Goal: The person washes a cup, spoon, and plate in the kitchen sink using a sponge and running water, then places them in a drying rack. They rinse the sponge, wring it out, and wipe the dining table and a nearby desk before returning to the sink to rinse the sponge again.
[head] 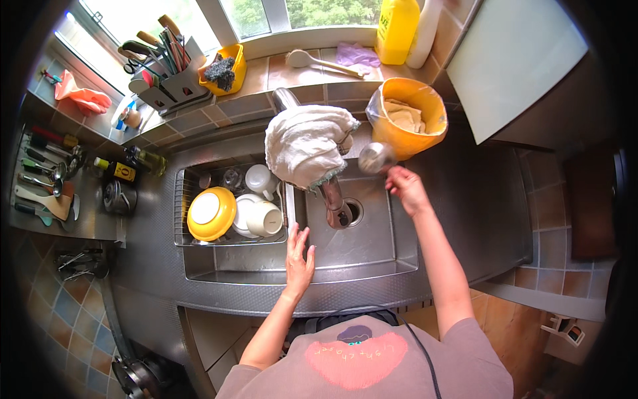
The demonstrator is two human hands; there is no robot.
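My right hand [407,189] grips a small round metal piece [376,158] by its near edge. Motion blur hides its detail; it looks like a sink strainer. It is in front of an orange-yellow bin [433,119], which has a clear plastic liner and pale, crumpled contents. My left hand [298,263], empty and with fingers apart, is over the stainless steel sink [369,249], near the right side of the wire dish rack [229,244]. Between the hands is the faucet [335,204], with a white cloth [309,144] draped over it. Beside the spout shows the drain opening [355,212].
A yellow bowl [212,214], a cream mug [265,219] and a white cup [259,178] stand in the rack. Along the windowsill are a knife holder [169,80], a brush [324,62] and a yellow bottle [397,32]. A cabinet door [513,60] juts out at right.
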